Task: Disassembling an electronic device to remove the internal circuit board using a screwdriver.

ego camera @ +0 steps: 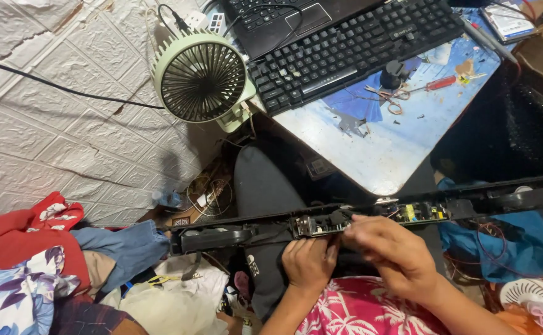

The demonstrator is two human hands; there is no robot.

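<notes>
A long black opened device housing [222, 236] lies across my lap, with a circuit board [417, 213] showing in its middle and round speaker-like parts toward both ends. My left hand [309, 260] grips the housing from below, near the board's left end. My right hand [392, 251] pinches at the board's left part [321, 224] with its fingertips, seemingly on wires or a small component; what exactly it grips is hidden by the fingers.
A small green desk fan [202, 77] stands at the table's corner beside a black keyboard [358, 46] and a laptop [284, 18]. A red screwdriver [436, 84] and scissors [386, 96] lie on the blue table top [395, 142]. Clothes [42, 260] pile at left.
</notes>
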